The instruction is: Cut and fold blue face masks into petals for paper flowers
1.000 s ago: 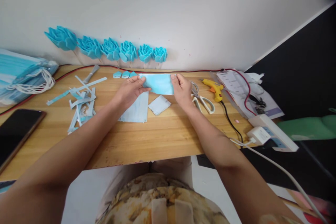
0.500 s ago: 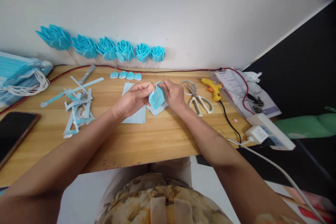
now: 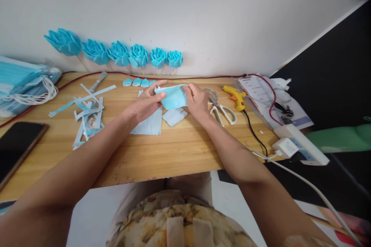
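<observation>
A light blue piece of mask fabric [image 3: 174, 98] is stretched out flat between my two hands above the table. My left hand [image 3: 149, 102] pinches its left end, thumb in front. At the other end, my right hand [image 3: 197, 99] grips the edge with its thumb on top. Below lie a pale blue fabric sheet [image 3: 149, 124], partly covered by my left hand, and a smaller pale piece [image 3: 175, 117]. Several small folded blue petals [image 3: 136, 82] sit in a row behind my left hand, the last one partly hidden. White-handled scissors [image 3: 222, 112] rest right of my right hand.
Blue fabric flowers [image 3: 118, 54] on sticks lean along the wall. Cut strips [image 3: 87, 114] and a phone [image 3: 20, 148] lie left, near bagged masks [image 3: 26, 85]. On the right are a yellow glue gun [image 3: 236, 97], papers [image 3: 261, 98] and a power strip [image 3: 301, 146].
The blue piece was rounded and folded between my fingers; now it is spread wide and flat. My hands have moved apart, uncovering the small pale piece below.
</observation>
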### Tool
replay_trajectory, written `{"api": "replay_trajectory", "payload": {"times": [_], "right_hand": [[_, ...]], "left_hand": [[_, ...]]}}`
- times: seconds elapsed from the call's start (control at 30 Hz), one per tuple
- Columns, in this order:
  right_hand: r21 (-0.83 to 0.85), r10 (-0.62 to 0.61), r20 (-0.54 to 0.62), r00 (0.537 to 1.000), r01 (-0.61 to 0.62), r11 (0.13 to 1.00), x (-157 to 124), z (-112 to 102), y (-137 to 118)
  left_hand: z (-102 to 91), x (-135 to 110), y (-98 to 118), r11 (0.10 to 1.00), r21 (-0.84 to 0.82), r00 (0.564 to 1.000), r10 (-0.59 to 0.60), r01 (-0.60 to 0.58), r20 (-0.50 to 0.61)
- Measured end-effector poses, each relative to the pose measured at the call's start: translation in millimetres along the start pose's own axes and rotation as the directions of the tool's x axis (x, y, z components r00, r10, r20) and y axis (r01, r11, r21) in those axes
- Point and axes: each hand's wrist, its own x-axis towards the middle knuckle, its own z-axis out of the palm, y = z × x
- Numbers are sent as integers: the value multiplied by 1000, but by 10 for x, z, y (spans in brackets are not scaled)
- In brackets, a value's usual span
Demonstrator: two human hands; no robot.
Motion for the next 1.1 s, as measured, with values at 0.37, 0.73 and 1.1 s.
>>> {"api": "replay_trajectory", "payload": {"times": [0.37, 0.73, 1.1], "right_hand": [[348, 59, 176, 983, -118, 930, -56, 22, -189], [369, -31, 295, 955, -84, 926, -77, 19, -187], [392, 24, 353, 935, -171, 904, -52, -23, -193]], "left_hand": [[-10, -20, -83, 959, 284, 996, 37, -12, -84], [-19, -2, 1, 980, 197, 993, 59, -39, -101], [-2, -43, -44, 956, 294, 995, 48, -19, -93]]}}
